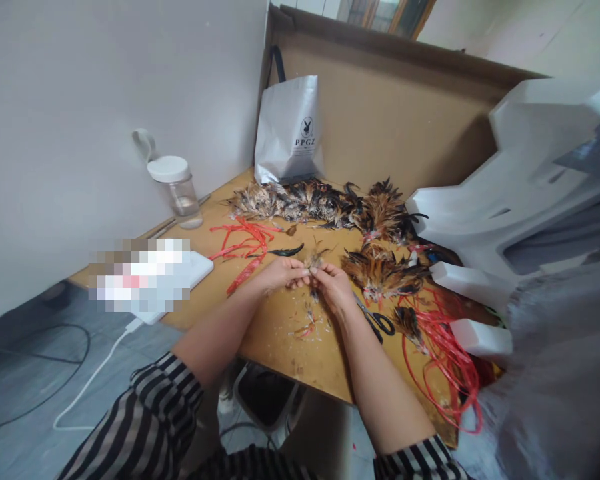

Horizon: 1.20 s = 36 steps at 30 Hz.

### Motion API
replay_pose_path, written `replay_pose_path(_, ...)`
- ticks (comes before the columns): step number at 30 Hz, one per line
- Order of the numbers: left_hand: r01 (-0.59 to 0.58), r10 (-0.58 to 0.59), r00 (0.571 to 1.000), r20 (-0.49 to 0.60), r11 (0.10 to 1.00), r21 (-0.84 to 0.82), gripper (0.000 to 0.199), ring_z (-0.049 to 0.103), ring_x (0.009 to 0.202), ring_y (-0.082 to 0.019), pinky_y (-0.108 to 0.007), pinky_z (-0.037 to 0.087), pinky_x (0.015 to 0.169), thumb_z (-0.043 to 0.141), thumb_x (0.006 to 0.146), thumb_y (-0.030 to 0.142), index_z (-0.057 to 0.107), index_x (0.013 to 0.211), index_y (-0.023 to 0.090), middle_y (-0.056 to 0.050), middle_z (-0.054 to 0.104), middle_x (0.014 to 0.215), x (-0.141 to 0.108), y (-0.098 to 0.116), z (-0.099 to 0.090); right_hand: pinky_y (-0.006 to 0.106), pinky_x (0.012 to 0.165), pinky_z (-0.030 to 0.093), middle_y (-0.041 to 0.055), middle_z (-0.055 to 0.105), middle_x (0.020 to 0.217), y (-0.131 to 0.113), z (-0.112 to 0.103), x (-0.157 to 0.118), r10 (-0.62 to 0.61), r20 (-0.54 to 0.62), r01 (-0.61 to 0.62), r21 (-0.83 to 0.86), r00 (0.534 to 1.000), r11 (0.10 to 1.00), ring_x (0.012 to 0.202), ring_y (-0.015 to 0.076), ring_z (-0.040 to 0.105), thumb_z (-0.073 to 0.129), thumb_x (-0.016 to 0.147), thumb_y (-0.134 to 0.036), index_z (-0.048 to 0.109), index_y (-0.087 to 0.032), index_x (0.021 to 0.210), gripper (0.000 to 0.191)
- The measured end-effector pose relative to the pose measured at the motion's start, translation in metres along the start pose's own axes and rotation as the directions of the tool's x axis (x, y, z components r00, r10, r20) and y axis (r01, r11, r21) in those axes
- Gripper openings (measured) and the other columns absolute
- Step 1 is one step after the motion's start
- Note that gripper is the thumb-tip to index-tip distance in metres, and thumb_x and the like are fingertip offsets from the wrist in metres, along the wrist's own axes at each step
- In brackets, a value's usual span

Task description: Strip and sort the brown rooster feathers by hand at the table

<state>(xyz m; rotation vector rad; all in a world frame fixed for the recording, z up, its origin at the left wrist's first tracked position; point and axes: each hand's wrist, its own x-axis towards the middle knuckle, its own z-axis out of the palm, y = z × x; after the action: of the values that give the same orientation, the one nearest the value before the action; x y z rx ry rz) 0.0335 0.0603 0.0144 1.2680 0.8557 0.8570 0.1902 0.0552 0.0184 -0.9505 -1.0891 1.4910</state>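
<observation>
Over the middle of the wooden table (280, 340), my left hand (286, 273) and my right hand (331, 281) meet at the fingertips. Both pinch a small tuft of brown feathers (316, 259) between them. Just beyond my left hand lies a single dark feather (287, 251). A brown feather bundle (380, 272) sits to the right of my right hand, with black-handled scissors (380, 322) below it, partly behind my right forearm. Small feather scraps (307, 327) are scattered on the table between my forearms.
A long feather pile (310, 203) lies at the back before a silver bag (290, 130). Red plastic strips (245, 240) lie left, more red strands (445, 353) right. A lidded bottle (180, 193) and a white device (200, 265) stand left. White foam pieces (473, 283) edge the right.
</observation>
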Motion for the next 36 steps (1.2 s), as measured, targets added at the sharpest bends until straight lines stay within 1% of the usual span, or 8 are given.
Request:
replay_pose_path(4,-0.004,0.004,1.000,-0.013,1.000,-0.007,0.028,0.046,0.044,-0.004,-0.017,0.032,0.045,0.061,0.070,0.039,0.062,0.068,0.011,-0.001,0.056,0.055,0.004,-0.005,-0.001,0.021,0.045,0.028,-0.0050,0.050,0.047,0.001,0.001,0.000,-0.030,-0.019,0.029,-0.058,0.999,0.998,0.043,0.0066,0.039,0.072,0.059,-0.032,0.055,-0.017,0.061,0.023)
replay_pose_path(7,0.006,-0.009,0.999,-0.051,0.999,-0.044,0.026,0.045,0.043,-0.004,-0.017,0.030,0.043,0.061,0.071,0.037,0.062,0.068,0.011,-0.001,0.055,0.054,0.006,-0.006,-0.001,0.021,0.044,0.026,-0.0058,0.048,0.045,-0.001,0.001,0.000,-0.045,-0.036,0.042,-0.090,0.998,0.995,0.042,0.0062,0.036,0.071,0.060,-0.032,0.054,-0.017,0.059,0.022)
replay_pose_path(10,0.020,-0.026,0.997,-0.067,0.997,-0.081,0.026,0.044,0.042,-0.004,-0.017,0.030,0.043,0.062,0.070,0.037,0.061,0.067,0.011,-0.001,0.055,0.054,0.006,-0.005,0.001,0.021,0.046,0.030,-0.0044,0.053,0.051,-0.002,-0.001,0.001,-0.061,-0.036,0.057,-0.094,0.998,0.994,0.045,0.0071,0.041,0.072,0.058,-0.030,0.057,-0.017,0.061,0.020)
replay_pose_path(14,0.037,-0.041,0.998,-0.039,0.994,-0.103,0.029,0.045,0.043,-0.004,-0.017,0.031,0.044,0.062,0.070,0.039,0.061,0.068,0.010,-0.001,0.055,0.056,0.006,-0.003,0.003,0.023,0.055,0.038,-0.0002,0.062,0.066,-0.001,-0.006,0.003,-0.074,-0.009,0.073,-0.087,0.997,0.994,0.055,0.0104,0.051,0.073,0.058,-0.029,0.064,-0.018,0.075,0.022)
replay_pose_path(20,0.033,-0.040,0.998,-0.049,0.991,-0.126,0.030,0.045,0.044,-0.004,-0.017,0.030,0.043,0.063,0.068,0.040,0.060,0.068,0.010,0.000,0.056,0.056,0.008,-0.005,0.003,0.022,0.054,0.038,-0.0011,0.059,0.061,-0.002,-0.011,0.004,-0.093,0.003,0.093,-0.138,0.996,0.986,0.052,0.0089,0.049,0.070,0.062,-0.031,0.065,-0.017,0.083,0.026)
replay_pose_path(27,0.013,-0.012,0.999,-0.045,0.999,0.031,0.026,0.045,0.041,-0.005,-0.018,0.032,0.044,0.058,0.071,0.036,0.059,0.065,0.011,0.000,0.054,0.049,0.012,-0.006,0.010,0.023,0.051,0.037,-0.0014,0.058,0.060,0.007,-0.011,0.007,-0.125,-0.135,0.090,-0.239,0.983,0.967,0.051,0.0103,0.049,0.073,0.057,-0.037,0.057,-0.018,0.070,0.029)
replay_pose_path(32,0.016,-0.015,0.999,-0.035,0.999,0.028,0.028,0.045,0.040,-0.005,-0.018,0.032,0.043,0.058,0.071,0.038,0.060,0.067,0.011,0.000,0.055,0.049,0.014,-0.007,0.013,0.022,0.049,0.032,-0.0025,0.053,0.056,0.003,-0.011,0.005,-0.222,-0.138,0.172,-0.301,0.965,0.938,0.050,0.0086,0.043,0.069,0.062,-0.037,0.057,-0.016,0.062,0.024)
replay_pose_path(36,0.025,-0.024,0.999,-0.045,1.000,0.010,0.029,0.046,0.041,-0.006,-0.019,0.034,0.044,0.060,0.070,0.040,0.060,0.066,0.011,0.000,0.055,0.049,0.014,-0.006,0.013,0.022,0.047,0.028,-0.0028,0.051,0.052,-0.004,-0.011,0.003,-0.228,-0.179,0.152,-0.360,0.957,0.920,0.048,0.0081,0.039,0.069,0.062,-0.038,0.060,-0.016,0.059,0.024)
